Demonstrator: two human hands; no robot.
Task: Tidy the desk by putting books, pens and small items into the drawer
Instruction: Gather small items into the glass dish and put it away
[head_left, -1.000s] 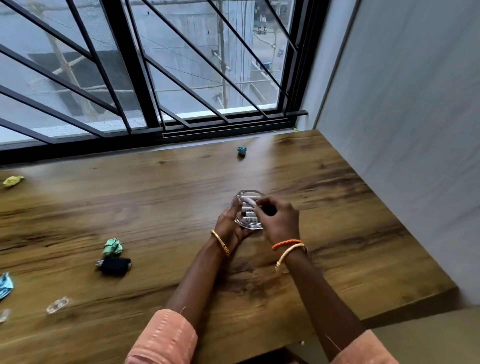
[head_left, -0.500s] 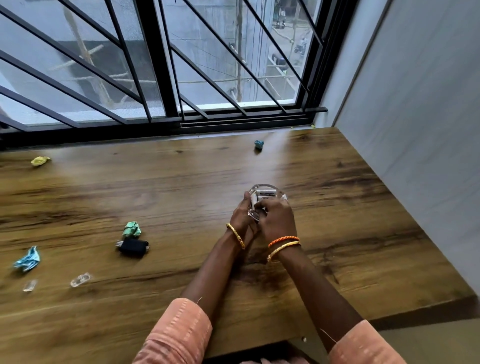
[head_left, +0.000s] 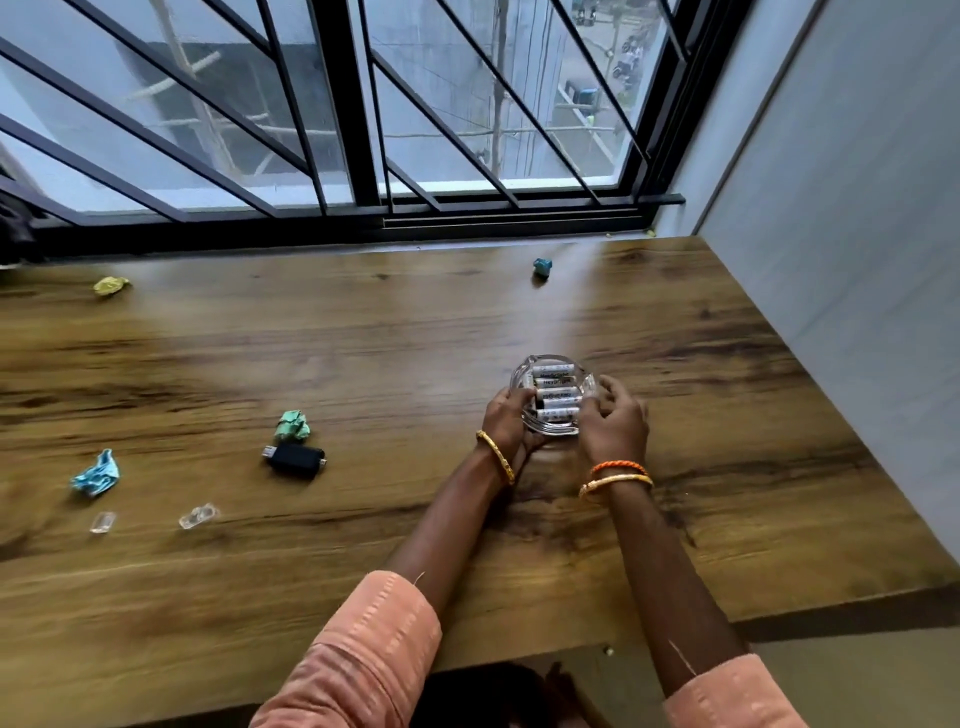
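The glass dish (head_left: 551, 400) of loose batteries (head_left: 557, 399), likely heavy, slick and breakable, is gripped at its rim by the left hand (head_left: 506, 420), while the right hand (head_left: 613, 423) hovers loosely open; both sides are best held level.

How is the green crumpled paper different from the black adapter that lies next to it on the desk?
The green crumpled paper is a light, irregular wad, while the black adapter is a smooth, dark, boxy block. The paper has no fixed shape; the adapter shows a small metal plug at its left end. The paper lies farther from the person, the adapter nearer. Both rest loose on the wooden desk, left of the hands, and neither is touched.
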